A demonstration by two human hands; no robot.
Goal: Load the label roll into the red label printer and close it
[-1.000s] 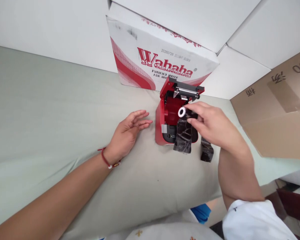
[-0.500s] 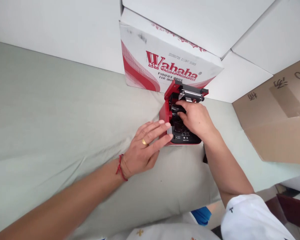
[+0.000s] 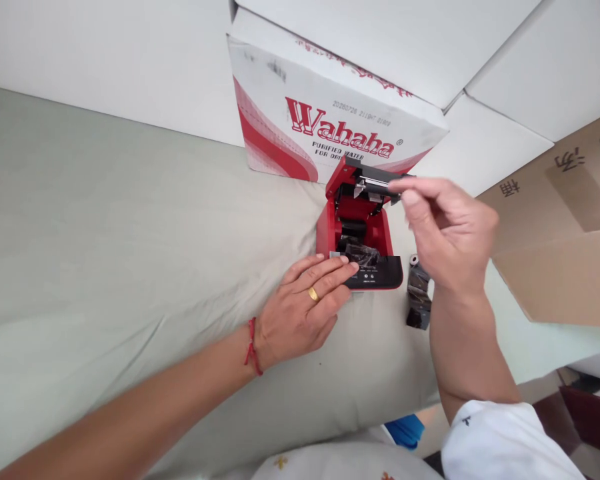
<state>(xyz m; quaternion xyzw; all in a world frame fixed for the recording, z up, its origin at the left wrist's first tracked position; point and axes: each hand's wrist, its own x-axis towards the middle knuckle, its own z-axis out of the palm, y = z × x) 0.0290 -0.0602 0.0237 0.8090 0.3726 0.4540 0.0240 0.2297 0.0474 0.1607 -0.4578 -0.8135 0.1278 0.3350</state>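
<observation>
A red and black device [image 3: 323,233] stands on the pale green cloth with its lid [image 3: 341,176] raised. Inside it lies a black roll [image 3: 353,229], with crinkled black material at the front. My left hand [image 3: 307,303] rests on the device's front left edge, fingers stretched out over the black panel. Beside the raised lid's right end is my right hand [image 3: 447,230], thumb and forefinger close together; whether anything is between them is too small to tell. A small dark roll with a loose strip [image 3: 419,293] lies on the cloth, right of the device.
Behind the device stands a white and red Wahaha carton [image 3: 275,107], against white blocks [image 3: 130,60]. A brown cardboard box [image 3: 570,267] is at the right. Something blue [image 3: 405,430] shows at the bottom, below the cloth [image 3: 130,233].
My right hand has come out of the device and moved up and right to the lid's right end. My left hand has shifted slightly right onto the front panel. The small dark roll is now uncovered.
</observation>
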